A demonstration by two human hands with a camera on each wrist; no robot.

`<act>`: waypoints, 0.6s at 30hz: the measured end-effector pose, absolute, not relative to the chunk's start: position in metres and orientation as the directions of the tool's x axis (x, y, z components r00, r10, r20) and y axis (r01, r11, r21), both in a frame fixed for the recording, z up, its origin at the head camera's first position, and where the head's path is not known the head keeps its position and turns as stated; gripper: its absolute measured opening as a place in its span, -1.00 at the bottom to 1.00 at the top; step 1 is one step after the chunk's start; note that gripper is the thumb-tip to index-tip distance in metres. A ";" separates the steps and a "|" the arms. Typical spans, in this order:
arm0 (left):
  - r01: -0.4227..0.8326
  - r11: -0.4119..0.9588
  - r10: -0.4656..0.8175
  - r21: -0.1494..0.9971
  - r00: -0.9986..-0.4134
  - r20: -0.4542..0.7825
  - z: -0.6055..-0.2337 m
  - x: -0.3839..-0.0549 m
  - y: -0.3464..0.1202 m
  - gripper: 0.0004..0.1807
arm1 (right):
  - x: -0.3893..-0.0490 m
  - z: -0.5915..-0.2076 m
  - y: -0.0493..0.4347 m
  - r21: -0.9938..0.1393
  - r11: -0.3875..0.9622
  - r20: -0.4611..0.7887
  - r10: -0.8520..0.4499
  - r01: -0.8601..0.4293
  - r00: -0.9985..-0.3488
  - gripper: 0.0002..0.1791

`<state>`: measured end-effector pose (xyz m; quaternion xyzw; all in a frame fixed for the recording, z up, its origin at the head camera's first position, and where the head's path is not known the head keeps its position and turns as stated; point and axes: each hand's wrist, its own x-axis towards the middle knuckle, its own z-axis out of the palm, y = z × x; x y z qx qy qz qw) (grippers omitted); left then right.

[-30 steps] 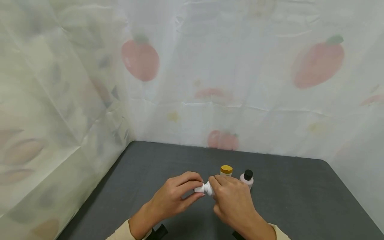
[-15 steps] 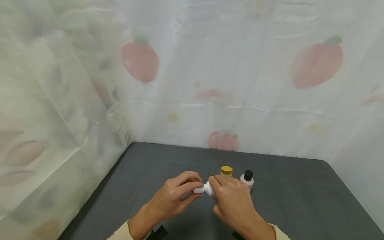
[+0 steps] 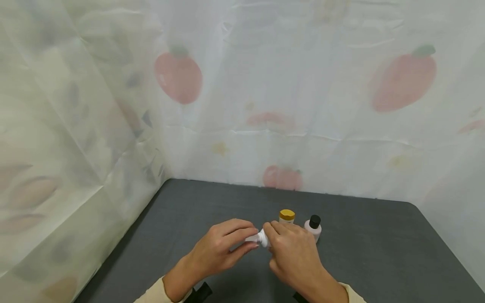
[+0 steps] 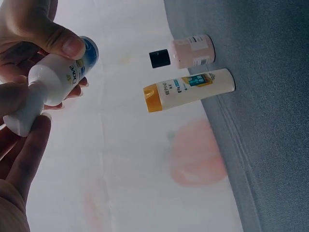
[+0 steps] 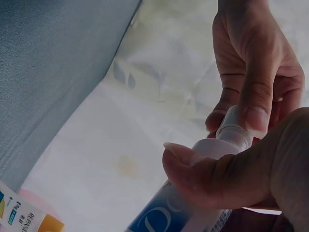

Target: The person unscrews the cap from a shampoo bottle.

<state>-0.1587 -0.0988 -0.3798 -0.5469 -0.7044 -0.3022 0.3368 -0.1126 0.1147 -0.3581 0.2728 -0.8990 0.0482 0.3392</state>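
Note:
A white bottle (image 4: 57,72) with a blue lower end and a Dove label is held sideways above the table, between both hands. My right hand (image 3: 297,250) wraps round its body, thumb lying along the label in the right wrist view. With thumb and fingers, my left hand (image 3: 221,244) pinches the white cap (image 5: 231,118) at the bottle's narrow end. A ribbed neck shows beside the cap in the head view. Much of the bottle's body is hidden behind the right hand there.
Behind the right hand, a cream bottle with a yellow cap (image 3: 286,215) and a pale pink bottle (image 4: 193,51) with a black cap stand upright on the dark grey table (image 3: 363,244). A fruit-printed white sheet (image 3: 242,92) hangs along the back and sides.
My left fingers and the cap have shifted very slightly. The right hand keeps its hold on the bottle in the same place.

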 end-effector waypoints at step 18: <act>0.963 0.261 0.581 0.073 -0.217 0.785 -0.381 -0.158 -0.101 -0.75 | -0.112 -0.358 0.115 0.079 0.848 0.620 -0.454 -0.525 -0.640 -0.63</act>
